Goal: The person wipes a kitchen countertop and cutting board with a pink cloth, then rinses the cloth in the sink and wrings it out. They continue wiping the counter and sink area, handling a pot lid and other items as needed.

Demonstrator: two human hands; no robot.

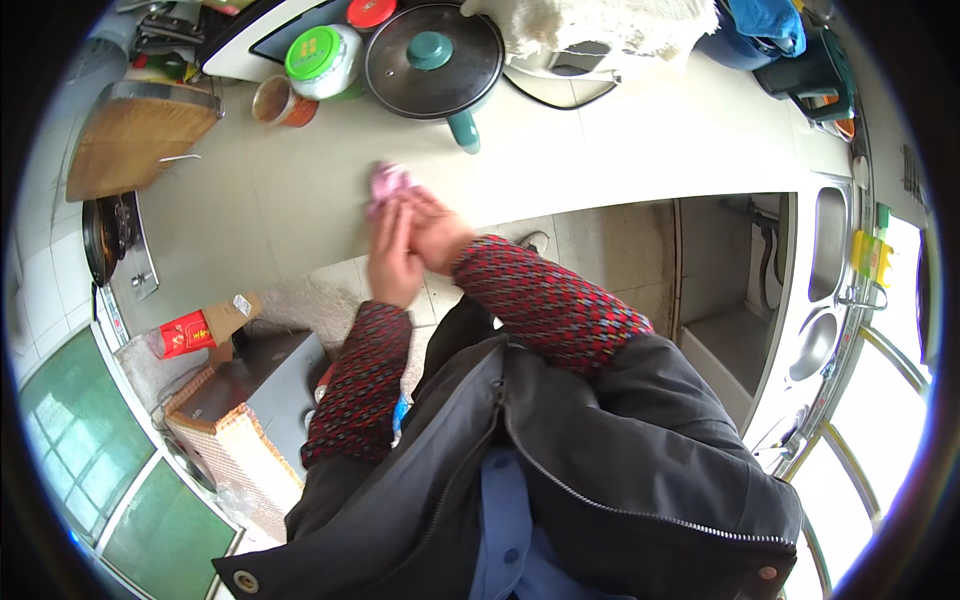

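Note:
A crumpled pink cloth (pixel 391 180) lies at the fingertips of both hands, near the front edge of a pale countertop (pixel 315 187). My left hand (pixel 394 259) and my right hand (pixel 437 232) are pressed together, fingers overlapping and slightly blurred. Whether either hand grips the cloth or only touches it, I cannot tell; part of it is hidden under the fingers. Beyond the cloth stands a dark lidded pan (pixel 435 71) with a green knob, its green handle pointing towards me.
At the back left are a green-lidded jar (pixel 322 64), a small jar with orange-red contents (pixel 281 103) and a wooden cutting board (pixel 139 142). A metal sink (pixel 829 244) is at the right. Boxes (pixel 262 375) stand below the counter at left, beside an open cabinet space at right.

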